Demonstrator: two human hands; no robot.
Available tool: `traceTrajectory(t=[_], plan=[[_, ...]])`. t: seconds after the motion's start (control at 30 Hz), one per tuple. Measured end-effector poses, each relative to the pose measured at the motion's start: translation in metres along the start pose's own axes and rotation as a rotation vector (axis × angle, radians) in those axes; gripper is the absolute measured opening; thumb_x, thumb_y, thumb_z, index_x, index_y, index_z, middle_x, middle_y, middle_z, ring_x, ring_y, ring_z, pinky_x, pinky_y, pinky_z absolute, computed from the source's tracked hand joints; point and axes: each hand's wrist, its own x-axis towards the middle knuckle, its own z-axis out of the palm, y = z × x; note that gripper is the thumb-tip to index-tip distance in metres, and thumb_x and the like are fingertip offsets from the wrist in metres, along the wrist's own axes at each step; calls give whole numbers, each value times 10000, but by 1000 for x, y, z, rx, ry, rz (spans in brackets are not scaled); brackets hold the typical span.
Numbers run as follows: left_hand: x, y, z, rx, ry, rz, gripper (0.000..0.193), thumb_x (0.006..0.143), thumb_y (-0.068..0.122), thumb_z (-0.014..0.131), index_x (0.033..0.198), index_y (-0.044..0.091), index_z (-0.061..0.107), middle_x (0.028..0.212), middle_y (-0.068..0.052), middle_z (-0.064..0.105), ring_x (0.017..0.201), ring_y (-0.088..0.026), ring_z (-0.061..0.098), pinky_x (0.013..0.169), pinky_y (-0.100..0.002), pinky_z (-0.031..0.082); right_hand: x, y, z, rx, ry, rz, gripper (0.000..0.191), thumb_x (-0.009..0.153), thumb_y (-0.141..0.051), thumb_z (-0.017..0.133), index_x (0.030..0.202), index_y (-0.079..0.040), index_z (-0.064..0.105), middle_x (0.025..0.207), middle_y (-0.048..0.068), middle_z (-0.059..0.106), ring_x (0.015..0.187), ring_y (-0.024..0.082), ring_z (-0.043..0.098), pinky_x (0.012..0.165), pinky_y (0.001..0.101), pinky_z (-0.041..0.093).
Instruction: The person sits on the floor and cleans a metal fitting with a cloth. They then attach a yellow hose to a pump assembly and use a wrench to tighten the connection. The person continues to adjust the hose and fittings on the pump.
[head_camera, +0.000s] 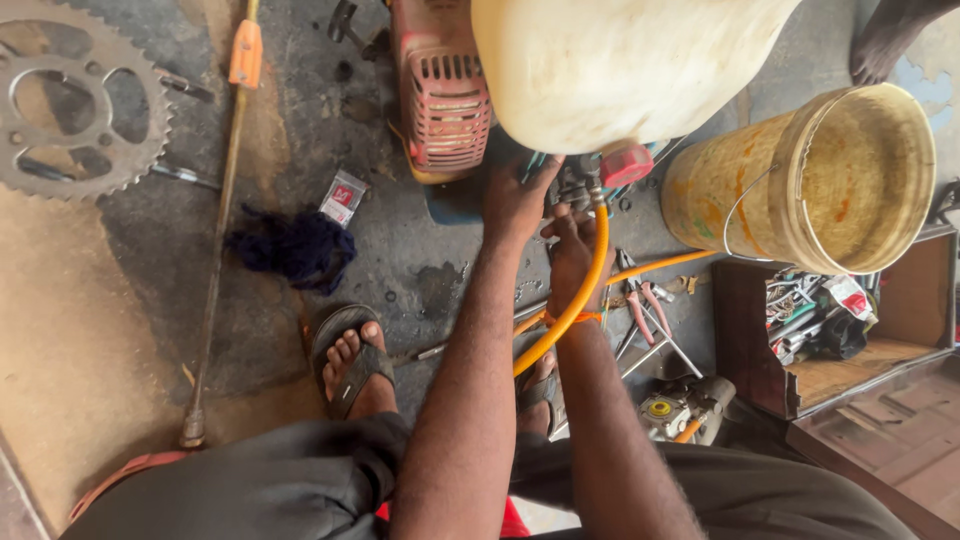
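A machine with a red engine housing (440, 95) and a large cream tank (620, 60) stands on the dark floor ahead of me. My left hand (515, 195) reaches under the tank, fingers on the small metal fittings (572, 182) there. My right hand (572, 250) is beside it, closed around an orange hose (570, 305) that runs from a red cap (626, 163) down past my wrist. Exactly what the left fingers pinch is hidden under the tank.
A yellow bucket (800, 180) lies tilted at right above a wooden toolbox (830, 330) of tools. Pliers (640, 300) and rods lie near my right hand. A sprocket (75, 100), a long rod (220, 230), a dark rag (295, 248) and my sandalled foot (350, 360) are at left. Another person's foot (885, 45) shows top right.
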Motion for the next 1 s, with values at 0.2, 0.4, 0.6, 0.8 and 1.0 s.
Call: traceTrajectory(t=[0.2,0.4,0.6,0.8,1.0], plan=[[-17,11,-7,-70,43,69,541,894,506,725,1139,23,721,969,-133,749,886,-263,716,783,-377,561,1,-14,8,130,-98,103,360,1044,-375,584,969,-40,695,722,-2,662,534,56,458,447,220,288],[-56,31,-19,322,310,146,511,935,479,698,1221,55,696,1132,-173,713,1038,-326,697,860,-426,537,0,-24,0,89,-158,154,389,1032,-430,560,979,-75,711,669,1,611,477,67,411,426,224,281],[-105,46,-39,365,360,-62,446,943,476,643,1172,102,723,1133,-121,766,1066,-297,725,916,-420,551,-12,-39,-60,816,-180,640,145,1066,-127,500,1105,-13,580,911,103,588,713,181,572,644,314,526],[-141,75,-34,382,293,-67,416,931,458,659,1092,86,752,1101,-132,760,1051,-322,711,906,-439,532,-51,-67,-93,891,39,567,244,991,20,446,1201,90,550,1261,227,623,1011,339,730,867,365,601],[-172,84,-19,233,203,-75,392,949,411,653,1140,86,760,1048,-110,782,984,-260,751,881,-403,552,-83,-56,-99,413,-26,306,254,1055,-279,627,1093,-29,632,942,107,706,754,197,663,617,306,536]])
